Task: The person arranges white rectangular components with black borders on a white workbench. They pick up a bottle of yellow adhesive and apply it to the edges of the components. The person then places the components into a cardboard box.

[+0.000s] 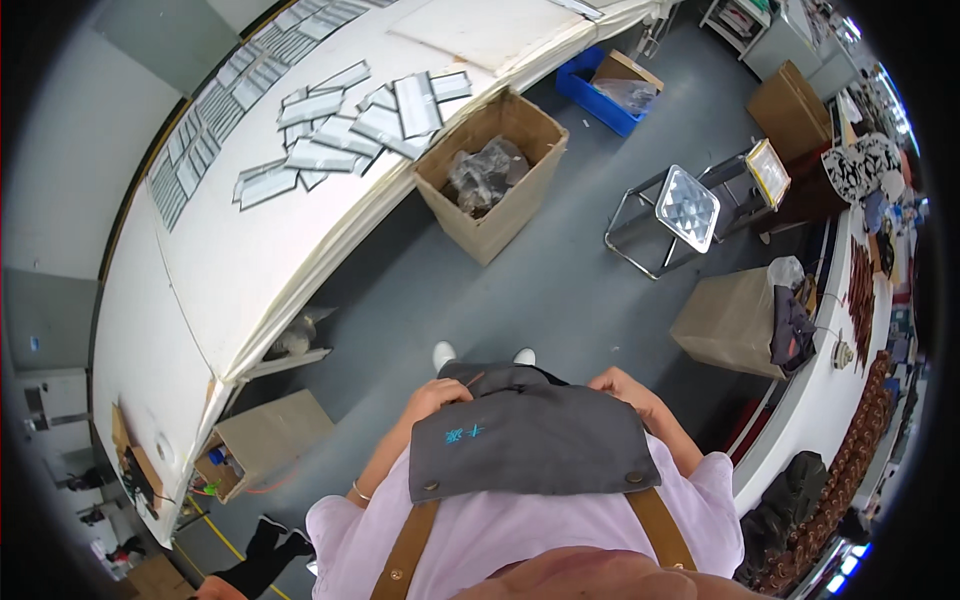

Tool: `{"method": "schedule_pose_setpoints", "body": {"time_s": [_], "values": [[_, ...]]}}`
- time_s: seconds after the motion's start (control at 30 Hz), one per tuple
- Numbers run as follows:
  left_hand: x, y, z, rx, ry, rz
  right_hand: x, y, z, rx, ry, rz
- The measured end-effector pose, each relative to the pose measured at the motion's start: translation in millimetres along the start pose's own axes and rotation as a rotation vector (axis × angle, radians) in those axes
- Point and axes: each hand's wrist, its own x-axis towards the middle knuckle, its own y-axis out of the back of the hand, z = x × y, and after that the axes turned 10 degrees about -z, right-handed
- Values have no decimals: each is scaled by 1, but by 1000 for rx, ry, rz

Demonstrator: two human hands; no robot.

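Note:
I look down at my own body: a grey apron (530, 440) with tan straps over a pale pink shirt. My left hand (437, 395) rests at the apron's upper left edge, fingers curled on the fabric near a thin red thread. At the apron's upper right edge lies my right hand (618, 385), its fingers also curled against the cloth. My white shoe tips (444, 353) show just beyond the apron on the grey floor.
A long white table (250, 250) with several flat clear-wrapped packs (350, 125) runs along the left. An open cardboard box (492, 170) with dark bags stands ahead, a metal stool (668, 215) and a blue bin (605, 95) farther right. Another box (262, 435) sits at lower left.

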Motion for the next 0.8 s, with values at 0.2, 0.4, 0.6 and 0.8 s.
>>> {"method": "schedule_pose_setpoints", "body": {"time_s": [0.2,0.4,0.6,0.8], "values": [[103,4,44,-208,189,47,36,95,-2,162,79,307],[256,37,20,-13,175,133,131,212,-4,192,85,282],[452,90,64,38,3,129,158,353,-13,166,-99,474],[612,157,109,304,-147,210,161,548,24,-443,-387,618]]}}
